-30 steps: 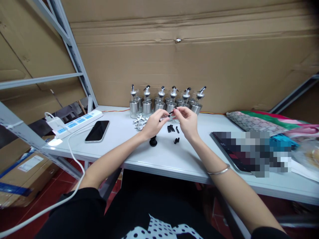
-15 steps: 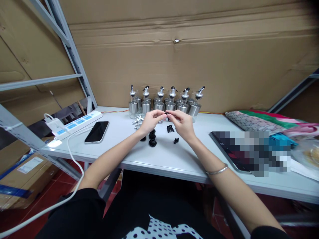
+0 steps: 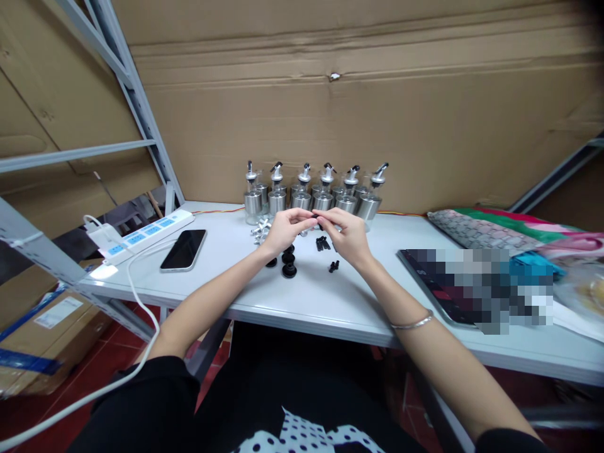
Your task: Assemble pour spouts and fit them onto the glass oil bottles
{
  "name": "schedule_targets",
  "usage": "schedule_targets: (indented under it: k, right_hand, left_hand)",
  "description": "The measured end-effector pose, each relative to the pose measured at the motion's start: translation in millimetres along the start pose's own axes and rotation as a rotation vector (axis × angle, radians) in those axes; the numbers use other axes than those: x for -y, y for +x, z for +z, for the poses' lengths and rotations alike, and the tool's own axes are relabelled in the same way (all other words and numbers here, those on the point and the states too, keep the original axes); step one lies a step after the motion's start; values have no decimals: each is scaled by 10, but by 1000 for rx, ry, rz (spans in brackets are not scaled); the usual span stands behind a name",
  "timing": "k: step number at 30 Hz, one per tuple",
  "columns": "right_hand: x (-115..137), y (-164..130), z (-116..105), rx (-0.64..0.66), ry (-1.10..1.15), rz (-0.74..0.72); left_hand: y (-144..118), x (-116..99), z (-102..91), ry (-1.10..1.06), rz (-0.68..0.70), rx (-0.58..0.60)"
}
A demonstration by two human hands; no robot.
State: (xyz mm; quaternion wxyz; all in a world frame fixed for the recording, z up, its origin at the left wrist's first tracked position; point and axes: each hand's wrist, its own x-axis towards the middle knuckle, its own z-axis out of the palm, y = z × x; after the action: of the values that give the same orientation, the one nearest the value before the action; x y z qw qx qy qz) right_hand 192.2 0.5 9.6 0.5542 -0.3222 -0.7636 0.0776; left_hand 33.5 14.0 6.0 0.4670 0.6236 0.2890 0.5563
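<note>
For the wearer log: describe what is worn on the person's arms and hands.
Both forearms are bare, with black sleeves showing only at the upper arms. The right wrist carries a thin silver bangle. The left hand and right hand are ungloved, and no rings are discernible.

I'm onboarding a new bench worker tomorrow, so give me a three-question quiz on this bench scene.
1. True or false: the phone lies face up beside the power strip.
2. What do the left hand and right hand pinch between their fingertips?
A. a small black part
B. a bottle
C. the cable
3. Where do the dispenser bottles stand on the white table?

Key
1. True
2. A
3. In a row at the table's far edge, against the cardboard.
</note>
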Motion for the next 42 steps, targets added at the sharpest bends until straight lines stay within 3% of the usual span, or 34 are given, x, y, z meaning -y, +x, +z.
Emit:
schedule_targets:
  k: [13, 26, 32, 42]
  right_hand:
    - [72, 1, 0, -48, 19, 80]
    - [71, -18, 32, -82, 66, 171]
    - [12, -3, 24, -77, 212, 243]
    - [-26, -4, -4, -30, 279, 221]
  left_hand:
    - [-38, -37, 27, 31, 160, 28]
    - [-37, -37, 29, 53, 122, -5]
    - [-36, -55, 26, 49, 150, 2]
    - [-48, -70, 19, 85, 204, 66]
